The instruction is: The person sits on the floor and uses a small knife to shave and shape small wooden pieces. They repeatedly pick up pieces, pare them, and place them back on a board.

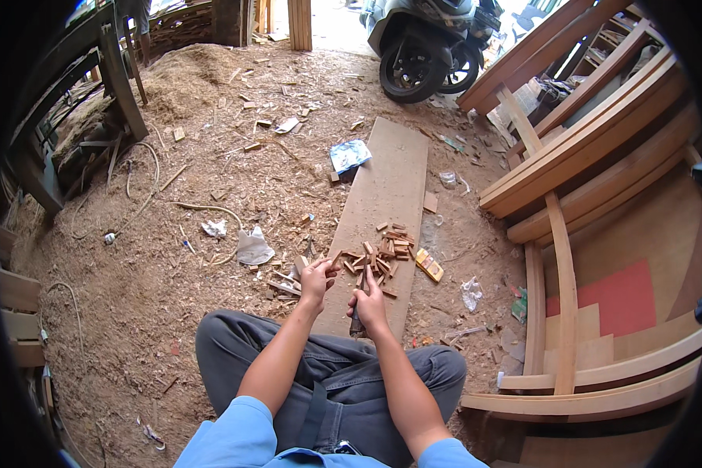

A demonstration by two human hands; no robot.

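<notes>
I sit cross-legged at a long flat board (382, 179) lying on the ground. My left hand (317, 282) is closed, pinching a small wood stick (335, 259) over the board's left edge. In my right hand (370, 306) is a narrow, dark-handled tool (356, 321); its slim end points away from me, and whether it is a knife or a chisel I cannot make out. Just beyond both hands lies a loose pile of small reddish-brown wood pieces (398, 243). The tool's end overlaps the pile in view, so contact cannot be told.
Sawdust and wood scraps cover the ground. A yellow packet (429, 265) lies right of the board, a blue-and-white packet (349, 156) on its far left edge. Wooden frames (567, 312) stand at right, a motorbike (423, 54) at the back. A cable (154, 168) runs at left.
</notes>
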